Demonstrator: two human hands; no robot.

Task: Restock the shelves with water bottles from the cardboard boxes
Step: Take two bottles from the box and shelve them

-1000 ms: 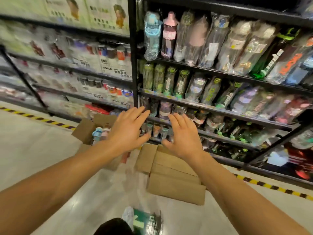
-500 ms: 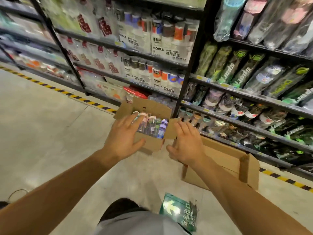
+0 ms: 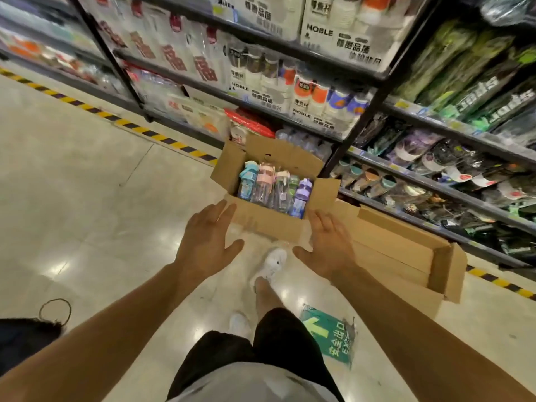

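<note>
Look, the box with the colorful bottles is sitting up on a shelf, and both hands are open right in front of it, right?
Not quite. The head view shows the open box with the colorful bottles sitting on the floor in front of the shelves, not on a shelf. Both the left hand and right hand are open in front of it.

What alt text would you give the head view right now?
Both hands, left and right, reach open and empty toward an open cardboard box of colourful water bottles on the shop floor, beside stocked shelves. A second box lies to the right.
</note>
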